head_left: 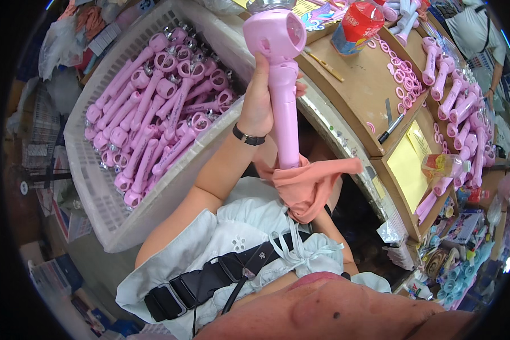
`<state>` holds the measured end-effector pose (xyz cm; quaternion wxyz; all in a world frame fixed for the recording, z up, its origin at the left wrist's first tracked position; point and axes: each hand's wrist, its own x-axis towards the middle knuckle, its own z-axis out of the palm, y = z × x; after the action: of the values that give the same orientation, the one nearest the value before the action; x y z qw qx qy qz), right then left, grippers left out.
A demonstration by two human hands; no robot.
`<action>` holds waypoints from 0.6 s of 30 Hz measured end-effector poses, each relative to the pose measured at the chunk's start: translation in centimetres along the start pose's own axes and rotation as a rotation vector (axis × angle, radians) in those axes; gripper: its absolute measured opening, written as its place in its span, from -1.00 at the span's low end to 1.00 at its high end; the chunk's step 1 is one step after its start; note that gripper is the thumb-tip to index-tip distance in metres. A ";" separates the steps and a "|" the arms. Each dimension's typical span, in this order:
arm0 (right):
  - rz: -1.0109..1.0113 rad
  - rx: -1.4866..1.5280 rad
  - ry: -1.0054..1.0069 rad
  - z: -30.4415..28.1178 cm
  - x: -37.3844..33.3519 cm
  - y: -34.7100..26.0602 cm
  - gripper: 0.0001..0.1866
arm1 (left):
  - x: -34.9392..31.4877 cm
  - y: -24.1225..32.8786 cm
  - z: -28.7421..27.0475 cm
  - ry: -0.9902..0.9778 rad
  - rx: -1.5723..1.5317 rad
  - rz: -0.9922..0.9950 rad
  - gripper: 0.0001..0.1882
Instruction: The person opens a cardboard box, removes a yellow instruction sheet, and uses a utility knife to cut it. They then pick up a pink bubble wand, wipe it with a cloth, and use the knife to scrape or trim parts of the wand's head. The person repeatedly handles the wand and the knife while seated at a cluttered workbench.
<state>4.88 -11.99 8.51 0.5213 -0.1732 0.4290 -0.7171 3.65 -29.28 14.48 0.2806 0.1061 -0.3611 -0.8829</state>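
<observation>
One held wand [284, 107], many in crate [86, 170]

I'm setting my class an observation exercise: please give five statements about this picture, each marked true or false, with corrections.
1. The left hand holds a pink wand-shaped piece. True.
2. A blue cloth wraps that piece's lower end. False: the cloth is salmon-coloured.
3. A dark watch is on the left wrist. True.
4. The crate of similar pieces is right of the left hand. False: the crate is to its left.
5. Pink rings lie on brown board. True.
</observation>
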 end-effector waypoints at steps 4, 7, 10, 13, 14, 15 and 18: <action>0.101 -0.043 0.033 -1.0 -1.3 0.0 -0.72 | -0.8 -0.5 -0.2 -0.143 -0.219 -0.132 -0.15; 0.025 -0.166 0.049 -0.6 -2.0 -0.4 -0.46 | -0.5 -1.0 -0.4 -0.225 -0.331 -0.150 -0.15; 0.048 0.240 0.107 0.4 -2.0 -0.9 -0.20 | 0.2 -0.7 -0.8 -0.101 -0.251 -0.106 -0.21; -0.034 0.185 0.192 1.5 -2.4 -1.7 -0.12 | 0.7 0.3 -1.5 -0.032 -0.204 -0.022 -0.26; -0.074 0.182 0.099 1.7 -2.6 -2.0 -0.20 | 0.8 0.7 -1.7 0.013 -0.140 0.027 -0.27; -0.045 0.066 0.119 1.9 -2.7 -2.3 -0.27 | 0.9 1.0 -1.8 0.007 -0.138 0.049 -0.26; 0.091 -0.072 0.172 1.8 -3.0 -3.0 -0.42 | 0.5 1.2 -2.0 0.096 -0.079 0.124 -0.23</action>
<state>5.53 -9.78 12.54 0.5081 -0.1098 0.5051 -0.6889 4.45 -31.40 13.90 0.3555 0.1144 -0.3179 -0.8715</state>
